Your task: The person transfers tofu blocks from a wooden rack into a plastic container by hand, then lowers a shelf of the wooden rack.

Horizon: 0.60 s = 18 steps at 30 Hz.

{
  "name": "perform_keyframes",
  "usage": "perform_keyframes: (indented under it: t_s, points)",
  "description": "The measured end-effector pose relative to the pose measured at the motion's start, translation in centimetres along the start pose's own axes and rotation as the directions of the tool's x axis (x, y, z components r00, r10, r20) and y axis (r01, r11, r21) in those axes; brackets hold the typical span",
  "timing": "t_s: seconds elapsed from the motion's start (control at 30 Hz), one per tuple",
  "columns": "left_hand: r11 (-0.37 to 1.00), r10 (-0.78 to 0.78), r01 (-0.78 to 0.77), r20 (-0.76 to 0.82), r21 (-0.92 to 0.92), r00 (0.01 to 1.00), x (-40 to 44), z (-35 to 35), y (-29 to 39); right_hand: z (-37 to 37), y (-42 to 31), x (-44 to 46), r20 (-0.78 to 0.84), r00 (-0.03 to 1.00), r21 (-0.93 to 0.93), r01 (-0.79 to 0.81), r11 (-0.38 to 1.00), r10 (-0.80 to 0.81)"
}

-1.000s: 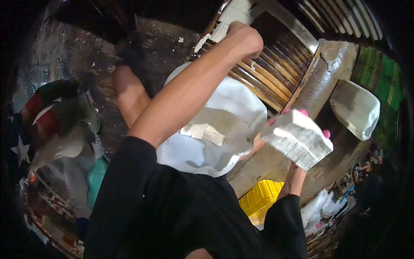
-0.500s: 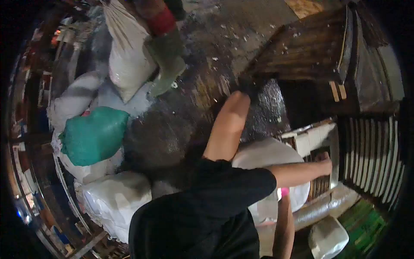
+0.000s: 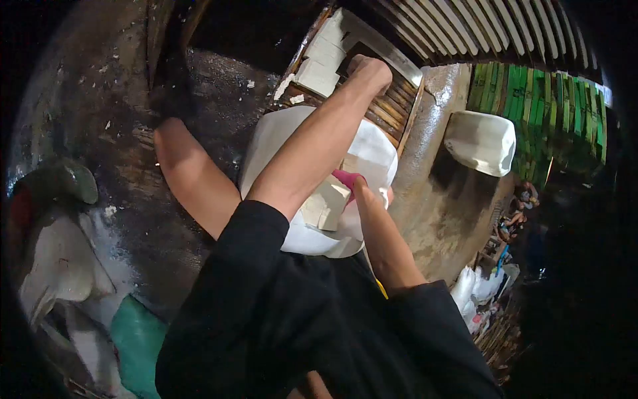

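Observation:
My left hand [image 3: 371, 72] reaches over a slatted wooden tray, its fingers curled; what lies in them, if anything, is hidden. White blocks [image 3: 318, 76] that look like tofu lie on the tray [image 3: 389, 114] beside that hand. Below my left forearm stands a white rounded tub [image 3: 269, 136] with pale blocks [image 3: 323, 207] inside. My right hand [image 3: 349, 179] is at the tub next to these blocks, with bright pink material over or in it, perhaps a glove. Its fingers do not show clearly. A bare knee [image 3: 189, 166] is left of the tub.
A white plastic container [image 3: 480, 142] stands at the right near stacked green slats [image 3: 531, 103]. White-edged racks [image 3: 478, 26] line the top. At lower left lie a green sack [image 3: 137, 346] and pale sacks [image 3: 60, 266], near a boot [image 3: 70, 179]. The dark floor [image 3: 126, 133] looks wet.
The view has swung right, so the tub, tray and green slats now sit further left and higher. My left hand stays over the tray; the blocks in the tub have come into sight.

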<state>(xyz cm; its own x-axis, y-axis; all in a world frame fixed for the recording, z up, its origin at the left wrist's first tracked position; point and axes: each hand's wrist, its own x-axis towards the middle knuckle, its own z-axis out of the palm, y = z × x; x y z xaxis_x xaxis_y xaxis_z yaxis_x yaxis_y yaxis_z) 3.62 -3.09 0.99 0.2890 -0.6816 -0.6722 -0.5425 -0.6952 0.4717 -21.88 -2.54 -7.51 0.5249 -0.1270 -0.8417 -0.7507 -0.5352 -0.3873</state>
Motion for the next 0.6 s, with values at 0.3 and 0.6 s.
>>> perform_keyframes:
  t_s: [0.3, 0.6]
  points:
    - [0.998, -0.005, 0.008, -0.046, 0.060, 0.999, -3.8, 0.0, 0.9, 0.2, -1.0, -2.4, 0.080, 0.994, 0.097, -0.082, 0.992, 0.074]
    - [0.999, -0.012, 0.015, -0.102, 0.029, 0.995, 1.1, 1.0, 1.6, 0.2, 4.8, 2.3, 0.055, 0.998, -0.426, 0.013, 0.905, 0.012]
